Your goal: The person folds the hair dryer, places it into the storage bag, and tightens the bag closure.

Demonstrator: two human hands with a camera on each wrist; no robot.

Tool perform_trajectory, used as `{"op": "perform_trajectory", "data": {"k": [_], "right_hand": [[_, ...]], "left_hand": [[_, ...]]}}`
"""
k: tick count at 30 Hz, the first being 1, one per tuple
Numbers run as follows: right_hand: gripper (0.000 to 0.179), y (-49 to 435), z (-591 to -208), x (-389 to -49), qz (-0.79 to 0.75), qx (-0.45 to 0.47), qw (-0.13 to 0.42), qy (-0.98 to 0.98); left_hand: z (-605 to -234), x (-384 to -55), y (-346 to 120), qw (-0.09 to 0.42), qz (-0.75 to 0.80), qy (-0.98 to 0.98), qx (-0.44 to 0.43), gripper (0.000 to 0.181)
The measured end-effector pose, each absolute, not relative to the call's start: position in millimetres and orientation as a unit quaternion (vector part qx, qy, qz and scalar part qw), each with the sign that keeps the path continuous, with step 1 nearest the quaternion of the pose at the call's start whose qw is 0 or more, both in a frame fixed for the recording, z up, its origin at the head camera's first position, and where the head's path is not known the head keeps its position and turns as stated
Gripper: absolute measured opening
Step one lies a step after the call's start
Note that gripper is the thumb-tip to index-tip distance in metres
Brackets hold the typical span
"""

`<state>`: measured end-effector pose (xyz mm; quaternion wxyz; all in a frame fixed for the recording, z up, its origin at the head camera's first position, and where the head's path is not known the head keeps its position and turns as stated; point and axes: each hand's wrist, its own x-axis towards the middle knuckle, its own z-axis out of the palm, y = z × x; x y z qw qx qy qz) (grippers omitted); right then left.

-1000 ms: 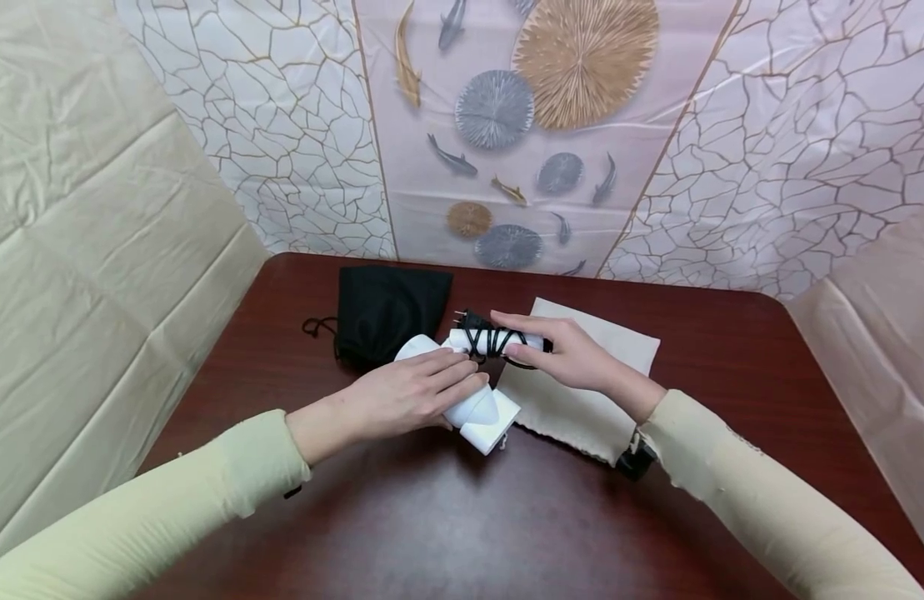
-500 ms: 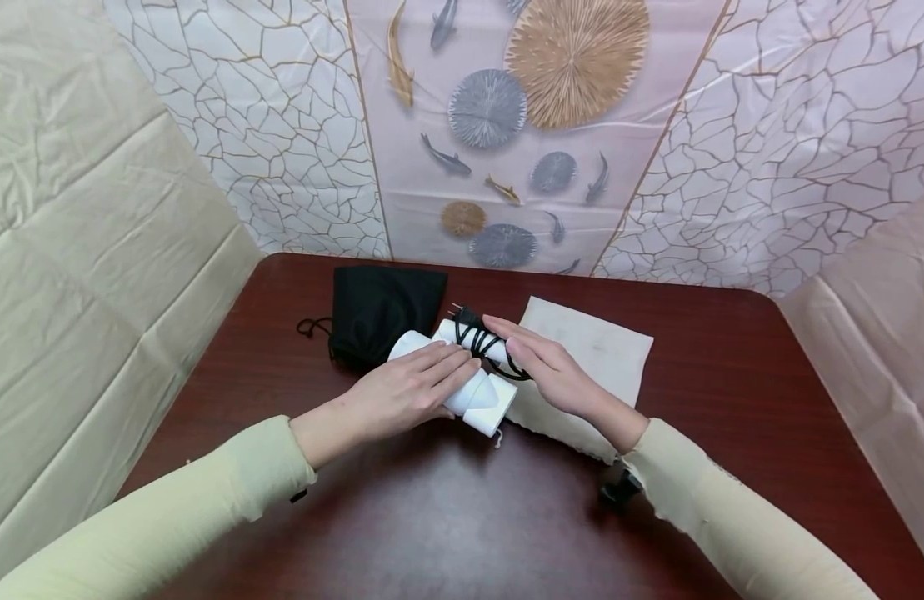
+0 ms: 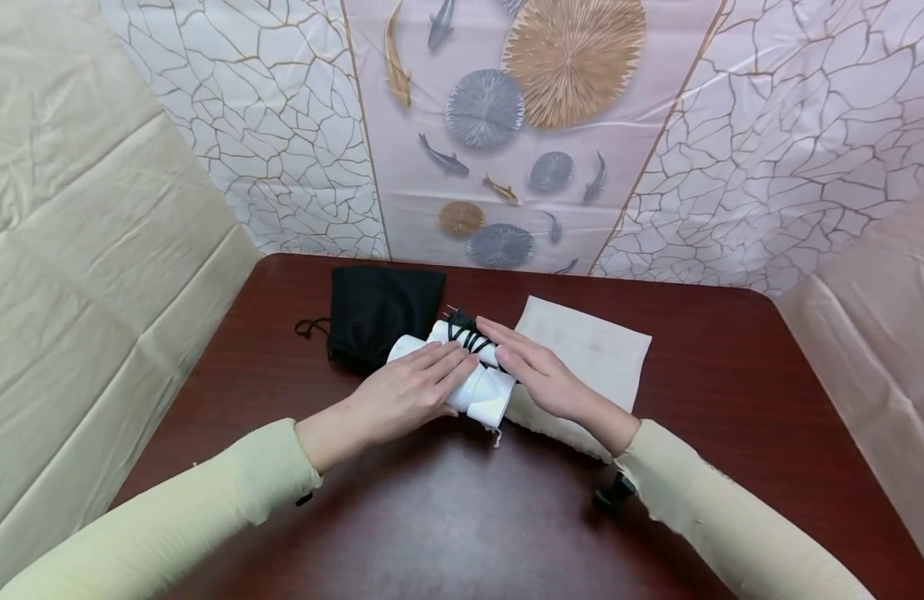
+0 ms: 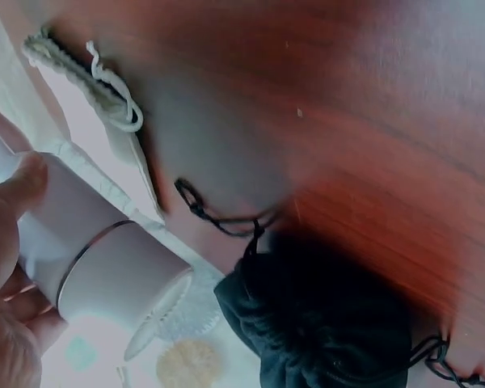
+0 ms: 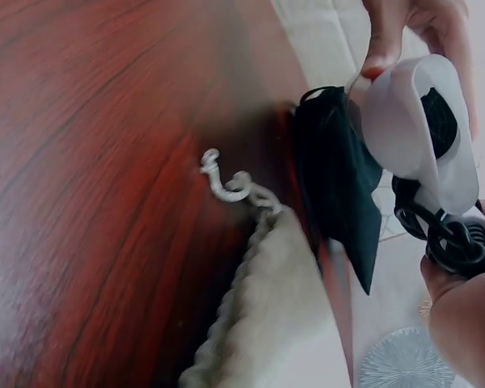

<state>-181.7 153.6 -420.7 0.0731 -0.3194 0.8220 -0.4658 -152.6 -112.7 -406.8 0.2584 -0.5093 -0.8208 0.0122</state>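
Note:
A white folding hair dryer (image 3: 486, 402) is held over the middle of the table. My left hand (image 3: 412, 387) grips its barrel, thumb on one side and fingers on the other in the left wrist view. Its nozzle (image 5: 400, 129) faces the right wrist camera, with a dark opening inside. The folded handle (image 3: 441, 332) lies alongside the barrel, wrapped in a black cord (image 3: 469, 337), and the plug (image 3: 457, 317) sticks out at the far end. My right hand (image 3: 544, 379) pinches the cord-wrapped handle between thumb and fingers, hiding its near end.
A black drawstring bag (image 3: 387, 308) lies behind the dryer to the left, its cord loops trailing. Under my right forearm, a beige drawstring bag (image 3: 589, 350) lies flat. The dark red table (image 3: 447, 533) meets a patterned cloth backdrop (image 3: 506, 150).
The handle has swung in closer to the barrel, and the right hand has moved left with it. The left hand keeps its grip on the hair dryer, while the view shifts slightly.

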Motion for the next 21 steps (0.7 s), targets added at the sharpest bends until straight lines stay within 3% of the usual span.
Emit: {"op": "perform_trajectory", "data": {"k": [12, 21], "right_hand": [[0.053, 156.1, -417.5, -190.6, -0.382, -0.378, 0.074, 0.840], [0.057, 180.7, -416.6, -185.3, -0.332, -0.364, 0.067, 0.868]], "left_hand": [[-406.4, -129.4, -106.7, 0.250, 0.053, -0.846, -0.468, 0.079], [-424.6, -116.1, -110.8, 0.223, 0.047, -0.870, -0.436, 0.079]]}}
